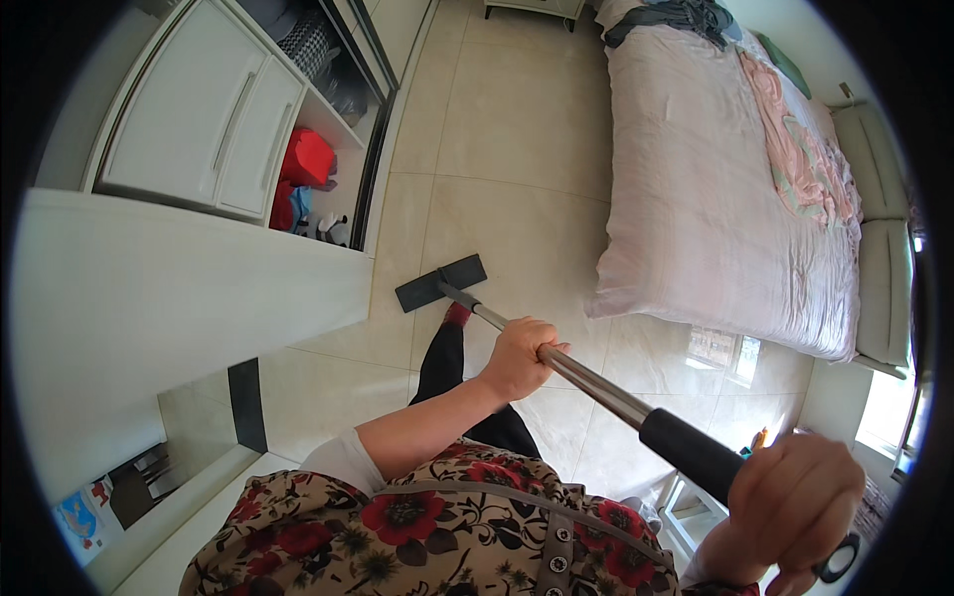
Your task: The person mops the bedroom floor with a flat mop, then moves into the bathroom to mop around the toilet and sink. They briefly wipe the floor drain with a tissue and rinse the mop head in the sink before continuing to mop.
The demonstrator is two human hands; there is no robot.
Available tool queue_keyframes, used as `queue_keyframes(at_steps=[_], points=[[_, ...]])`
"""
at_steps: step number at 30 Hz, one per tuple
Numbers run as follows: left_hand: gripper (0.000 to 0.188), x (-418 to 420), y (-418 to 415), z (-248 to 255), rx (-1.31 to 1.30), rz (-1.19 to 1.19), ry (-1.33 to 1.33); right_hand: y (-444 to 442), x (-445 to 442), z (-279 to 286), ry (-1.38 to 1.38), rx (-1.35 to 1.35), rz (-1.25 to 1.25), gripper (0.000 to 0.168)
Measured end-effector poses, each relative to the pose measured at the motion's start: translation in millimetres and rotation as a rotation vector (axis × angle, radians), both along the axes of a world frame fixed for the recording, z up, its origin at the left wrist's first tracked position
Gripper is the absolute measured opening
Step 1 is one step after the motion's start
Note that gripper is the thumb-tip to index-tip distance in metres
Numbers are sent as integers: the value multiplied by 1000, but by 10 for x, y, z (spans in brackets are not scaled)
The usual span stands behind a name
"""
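Observation:
A flat mop (596,382) with a metal pole runs diagonally across the view. My left hand (519,361) is wrapped around the middle of the pole. At the upper end, my right hand (796,498) grips the black handle (689,453), and a ring at its tip shows below the fist. The dark rectangular mop head (441,283) lies on the tiled floor (514,231), just ahead of my foot in a red sock (457,314).
To the right stands a bed (686,171) with a pale pink cover and rumpled clothes. A wardrobe on the left has white drawers (186,112) and an open compartment holding a red item (307,158). A white panel (201,276) juts in from the left. A white-framed stand (689,514) is near my right arm.

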State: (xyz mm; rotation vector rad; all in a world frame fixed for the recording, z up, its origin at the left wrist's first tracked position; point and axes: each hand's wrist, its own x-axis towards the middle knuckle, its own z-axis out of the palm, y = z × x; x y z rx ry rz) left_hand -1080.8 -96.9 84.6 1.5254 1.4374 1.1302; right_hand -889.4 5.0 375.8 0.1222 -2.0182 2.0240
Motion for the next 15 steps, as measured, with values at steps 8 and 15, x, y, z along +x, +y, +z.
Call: queue_keyframes(at_steps=[8, 15], points=[[25, 75, 410, 31, 130, -158, 114, -1181, 667, -298, 92, 343, -1098, 20], [22, -140, 460, -675, 113, -96, 157, -1037, -85, -747, 179, 53, -916, 20]])
